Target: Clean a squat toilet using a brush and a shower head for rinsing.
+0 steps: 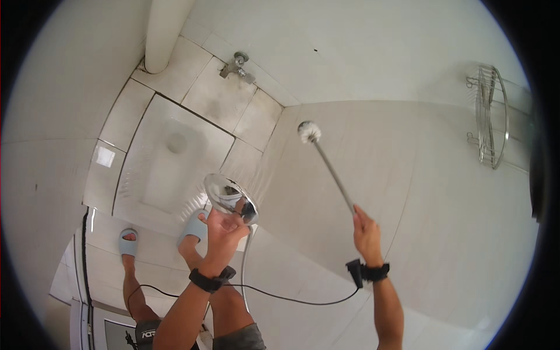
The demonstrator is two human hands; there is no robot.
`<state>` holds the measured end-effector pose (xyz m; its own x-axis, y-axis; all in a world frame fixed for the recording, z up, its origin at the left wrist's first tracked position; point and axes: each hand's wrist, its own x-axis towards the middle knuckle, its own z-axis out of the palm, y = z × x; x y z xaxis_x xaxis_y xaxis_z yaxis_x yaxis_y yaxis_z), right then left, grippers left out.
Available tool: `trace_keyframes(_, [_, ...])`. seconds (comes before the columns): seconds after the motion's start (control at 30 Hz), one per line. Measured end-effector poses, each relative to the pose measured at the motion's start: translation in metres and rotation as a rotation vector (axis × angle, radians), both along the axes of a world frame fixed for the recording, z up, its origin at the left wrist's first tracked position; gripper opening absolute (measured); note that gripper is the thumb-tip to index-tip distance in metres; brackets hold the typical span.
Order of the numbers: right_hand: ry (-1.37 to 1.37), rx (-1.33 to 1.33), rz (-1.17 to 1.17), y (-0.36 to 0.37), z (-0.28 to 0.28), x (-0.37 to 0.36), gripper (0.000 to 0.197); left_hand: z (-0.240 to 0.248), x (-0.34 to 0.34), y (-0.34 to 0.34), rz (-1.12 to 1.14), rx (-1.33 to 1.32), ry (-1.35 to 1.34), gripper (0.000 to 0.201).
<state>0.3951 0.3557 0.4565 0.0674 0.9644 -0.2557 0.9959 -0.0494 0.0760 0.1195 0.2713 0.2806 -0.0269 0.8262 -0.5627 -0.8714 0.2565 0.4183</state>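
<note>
My left hand (224, 233) grips a chrome shower head (231, 197) just behind its round face. Thin streaks of water spray from it toward the tiles, and its hose (245, 265) hangs down beside my leg. My right hand (367, 236) is closed round the end of a long metal-handled toilet brush (334, 169). The brush's round white bristle head (309, 132) is raised in the air, tilted up and to the left, apart from the squat toilet (175, 157). That white toilet is set in the floor, left of the shower head.
A metal tap (236, 67) sticks out near the far corner, beside a thick white pipe (162, 41). On the right wall hangs a wire rack (490, 116). Black wrist straps (374, 272) are joined by a dangling cable (303, 303). My feet wear blue slippers (128, 244).
</note>
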Motion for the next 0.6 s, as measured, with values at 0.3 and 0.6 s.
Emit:
trace_keyframes(0.3, [0.278,-0.004,-0.211,-0.156,-0.002,-0.034,0.03,0.082,-0.04,0.078,-0.048,0.232,-0.016,0.023])
trace_keyframes(0.6, [0.823,0.177,-0.426,-0.1,-0.014,-0.048,0.04,0.098,-0.044,0.158,0.011,0.439,0.0,0.021])
